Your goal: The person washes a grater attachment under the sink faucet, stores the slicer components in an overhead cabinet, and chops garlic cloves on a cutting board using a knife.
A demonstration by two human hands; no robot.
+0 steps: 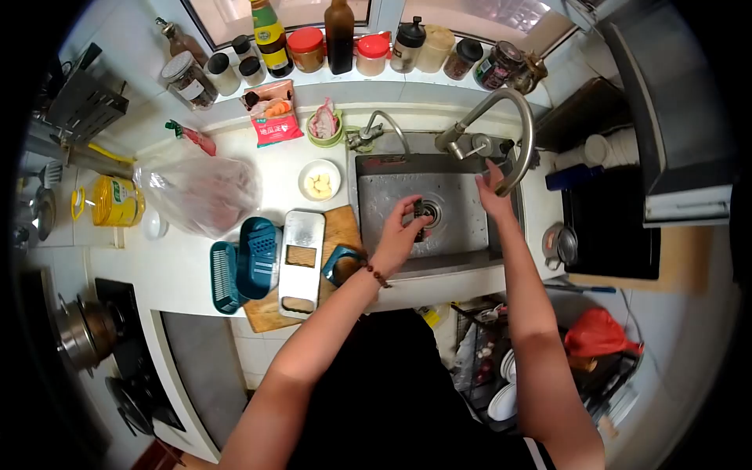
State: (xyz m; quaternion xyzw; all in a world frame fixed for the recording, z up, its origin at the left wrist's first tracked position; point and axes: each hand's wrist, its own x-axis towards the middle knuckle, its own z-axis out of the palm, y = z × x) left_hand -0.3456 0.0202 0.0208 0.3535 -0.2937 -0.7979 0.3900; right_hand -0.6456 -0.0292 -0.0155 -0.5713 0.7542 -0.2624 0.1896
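Observation:
Over the sink [462, 249], my left hand [398, 236] is closed on a small dark, flat piece [420, 211] with a slotted or ridged look; the drain is behind it. My right hand [493, 194] is by the curved faucet [523, 129], fingers stretched out and pointing up towards the base of the spout. Left of the sink lie a wooden cutting board [341, 223], a white grater plate [307, 227] with openings, and a teal holder [342, 262] partly hidden by my left wrist.
Teal grater boxes [258, 258] stand beside the plate. A white bowl of pale peeled pieces [319, 180], a plastic bag [204, 192] and a pink packet [274, 117] are on the counter. Jars and bottles [339, 39] line the sill. A dish rack [611, 211] stands right.

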